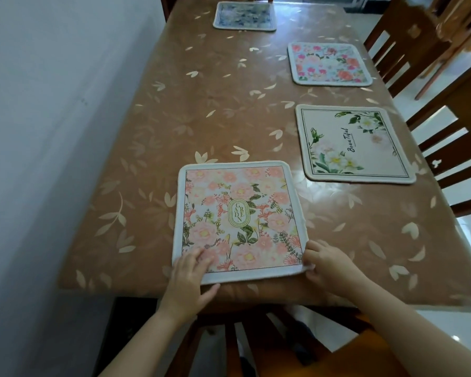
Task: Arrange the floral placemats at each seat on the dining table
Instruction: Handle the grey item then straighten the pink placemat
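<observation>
A pink floral placemat (238, 221) marked "GARDEN" lies flat near the table's front edge. My left hand (189, 278) grips its near left corner, fingers on top and thumb under the edge. My right hand (328, 266) pinches its near right corner. Along the right side lie a cream placemat (354, 144) with white flowers and, farther back, a bright pink-flowered placemat (329, 63). A blue-grey placemat (244, 16) lies at the far end.
The table (201, 104) has a brown leaf-patterned cover and stands against a white wall (52, 131) on the left. Wooden chairs (452, 148) line the right side. Another chair back (237, 341) sits below the front edge.
</observation>
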Demonstrator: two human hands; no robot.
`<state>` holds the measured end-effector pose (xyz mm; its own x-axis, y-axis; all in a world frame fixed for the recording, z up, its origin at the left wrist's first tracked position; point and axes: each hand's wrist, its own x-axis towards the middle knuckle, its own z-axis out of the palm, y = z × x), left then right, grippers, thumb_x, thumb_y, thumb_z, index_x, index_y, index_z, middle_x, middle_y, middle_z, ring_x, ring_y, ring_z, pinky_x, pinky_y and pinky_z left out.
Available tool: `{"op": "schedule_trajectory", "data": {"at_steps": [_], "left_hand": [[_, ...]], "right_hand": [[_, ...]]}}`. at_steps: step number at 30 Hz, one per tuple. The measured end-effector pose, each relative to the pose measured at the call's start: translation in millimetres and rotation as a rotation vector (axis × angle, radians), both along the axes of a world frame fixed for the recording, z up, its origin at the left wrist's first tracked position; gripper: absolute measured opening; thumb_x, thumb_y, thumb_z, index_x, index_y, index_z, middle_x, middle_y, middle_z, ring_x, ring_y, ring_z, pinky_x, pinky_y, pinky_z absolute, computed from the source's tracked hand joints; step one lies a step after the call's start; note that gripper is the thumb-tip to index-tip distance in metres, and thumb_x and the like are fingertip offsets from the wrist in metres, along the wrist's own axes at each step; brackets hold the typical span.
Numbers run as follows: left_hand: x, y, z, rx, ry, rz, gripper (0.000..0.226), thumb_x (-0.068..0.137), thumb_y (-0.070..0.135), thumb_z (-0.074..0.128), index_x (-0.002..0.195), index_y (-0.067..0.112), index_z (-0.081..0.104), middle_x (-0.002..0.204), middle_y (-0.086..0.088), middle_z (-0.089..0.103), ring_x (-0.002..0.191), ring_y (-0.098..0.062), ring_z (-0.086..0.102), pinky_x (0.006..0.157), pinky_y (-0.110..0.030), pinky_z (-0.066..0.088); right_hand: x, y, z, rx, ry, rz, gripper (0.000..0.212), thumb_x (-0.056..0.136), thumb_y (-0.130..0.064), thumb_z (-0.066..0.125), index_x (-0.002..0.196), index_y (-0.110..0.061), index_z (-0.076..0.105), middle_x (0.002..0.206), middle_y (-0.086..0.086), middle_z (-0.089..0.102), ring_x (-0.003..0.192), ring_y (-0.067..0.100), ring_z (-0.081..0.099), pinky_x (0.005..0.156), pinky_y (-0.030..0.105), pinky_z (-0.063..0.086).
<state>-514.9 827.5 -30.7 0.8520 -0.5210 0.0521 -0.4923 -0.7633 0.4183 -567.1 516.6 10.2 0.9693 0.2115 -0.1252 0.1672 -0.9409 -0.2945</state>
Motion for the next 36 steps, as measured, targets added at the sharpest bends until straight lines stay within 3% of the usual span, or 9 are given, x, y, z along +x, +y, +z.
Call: {"op": "schedule_trajectory", "data": {"at_steps": [3,5,8,10,12,15,19,25,36], "left_hand": [[1.0,12.1,-5.5,0.054,0.0,0.091,0.066,0.067,0.038,0.078,0.122,0.011,0.055,0.135,-0.019,0.044,0.129,-0.038,0.032,0.102,-0.061,0.018],[3.6,15.4,-6.5,0.052,0.029,0.111,0.069,0.069,0.044,0.074,0.127,0.015,0.05,0.141,-0.017,0.037,0.134,-0.033,0.024,0.105,-0.057,0.009],[7.0,17.5,-7.2,0.042,0.05,0.091,0.071,0.071,0.047,0.072,0.13,0.016,0.048,0.143,-0.016,0.033,0.136,-0.032,0.02,0.107,-0.056,0.01],[8.4,17.1,-7.2,0.043,0.049,0.079,0.071,0.07,0.048,0.072,0.129,0.016,0.049,0.143,-0.015,0.034,0.135,-0.032,0.021,0.107,-0.057,0.012],[10.0,14.9,-5.6,0.045,0.051,0.062,0.071,0.07,0.049,0.071,0.129,0.017,0.049,0.144,-0.014,0.033,0.135,-0.03,0.021,0.107,-0.057,0.012],[14.5,11.9,-1.2,0.067,0.033,0.017,0.07,0.065,0.048,0.075,0.125,0.018,0.054,0.139,-0.015,0.041,0.131,-0.033,0.03,0.102,-0.062,0.022],[19.1,12.1,4.7,0.058,-0.001,-0.033,0.063,0.052,0.044,0.085,0.105,0.014,0.067,0.121,-0.016,0.058,0.116,-0.037,0.049,0.088,-0.06,0.04],[21.5,13.8,6.6,0.025,-0.031,-0.064,0.056,0.048,0.041,0.087,0.093,0.012,0.071,0.112,-0.014,0.063,0.108,-0.035,0.055,0.082,-0.057,0.044],[35.1,-7.6,11.5,0.031,-0.033,-0.149,0.058,0.052,0.034,0.087,0.1,0.007,0.068,0.112,-0.018,0.061,0.106,-0.037,0.055,0.087,-0.057,0.043]], "right_hand": [[-13.0,15.2,-3.1,0.051,-0.072,0.019,0.027,0.047,0.004,0.076,0.062,-0.005,0.055,0.069,0.012,0.058,0.066,0.033,0.059,0.042,0.026,0.045],[-14.6,20.1,-5.9,0.042,-0.078,0.025,0.027,0.051,-0.002,0.076,0.068,-0.004,0.055,0.077,0.014,0.058,0.074,0.036,0.059,0.046,0.03,0.049],[-10.8,21.6,-10.8,0.01,0.013,-0.038,0.042,0.066,-0.026,0.074,0.098,-0.004,0.058,0.114,0.018,0.053,0.11,0.039,0.047,0.079,0.047,0.051],[-10.0,24.1,-16.1,-0.004,0.101,-0.067,0.064,0.071,-0.04,0.071,0.122,-0.009,0.049,0.137,0.017,0.037,0.129,0.035,0.028,0.102,0.05,0.035],[-8.7,27.8,-20.8,-0.023,0.136,-0.084,0.076,0.074,-0.049,0.065,0.135,-0.016,0.036,0.148,0.013,0.022,0.137,0.031,0.012,0.111,0.047,0.018],[-4.7,38.5,-26.4,-0.035,0.153,-0.143,0.08,0.078,-0.061,0.054,0.141,-0.022,0.024,0.153,0.008,0.009,0.139,0.026,-0.002,0.112,0.047,0.01],[0.9,56.1,-32.3,-0.056,0.189,-0.223,0.085,0.077,-0.067,0.048,0.143,-0.026,0.012,0.154,0.004,-0.001,0.139,0.024,-0.009,0.11,0.054,0.004],[-7.0,43.2,-31.2,-0.042,0.165,-0.212,0.084,0.077,-0.061,0.054,0.143,-0.023,0.016,0.154,0.003,0.004,0.14,0.02,-0.003,0.113,0.044,0.012],[-8.0,29.2,-27.3,-0.036,0.111,-0.277,0.078,0.077,-0.056,0.059,0.14,-0.024,0.028,0.152,0.003,0.014,0.138,0.019,0.009,0.109,0.045,0.025]]}}
